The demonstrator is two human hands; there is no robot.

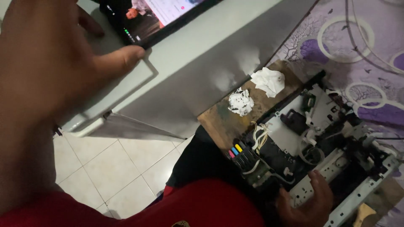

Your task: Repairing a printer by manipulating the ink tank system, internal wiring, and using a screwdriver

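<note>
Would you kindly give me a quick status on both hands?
Left hand open, reaching to the dark screen. Right hand resting on the opened printer. Crumpled tissues lie beside it.

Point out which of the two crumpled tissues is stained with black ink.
The crumpled tissue nearer the grey cabinet; the other tissue, farther up the wooden board, is clean white.

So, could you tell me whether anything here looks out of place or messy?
Yes: the printer lies opened up, its insides and loose white tubes exposed. Beside it, one crumpled tissue is blotched with black stains, while the other tissue looks clean.
</note>
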